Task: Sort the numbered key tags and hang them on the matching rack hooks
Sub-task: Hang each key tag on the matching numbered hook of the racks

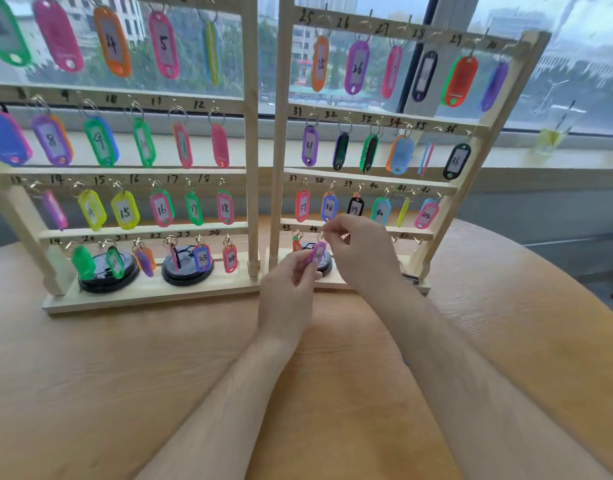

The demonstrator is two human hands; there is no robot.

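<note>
Standing on the round light-wood table [107, 368] is the pale wooden right-hand rack [281, 133] with numbered rails, and the work is at its lowest rail. Most hooks above the fingers already carry coloured tags. A few bare brass hooks [417, 240] show to the right of them, so the sorting looks well along, by my reading.

The step in hand is hanging one tag. The left hand [287, 282] pinches the lower part of a small purple-and-pink oval plastic key tag [319, 252] between thumb and curled fingers, steadying it just below the rail. The right hand [362, 252] has thumb and forefinger closed tight at the tag's top end, where its ring would be, though that is too small to make out. These fingertips sit under the handwritten 44, with a red tag [296, 243] hung at 43 just to their left.

The held tag's pale label carries a dark scrawl — blurred, not safely readable.

The next move, I judge, is to slip the top end over the hook at the fingertips, then ease both hands away so the tag hangs free
</note>
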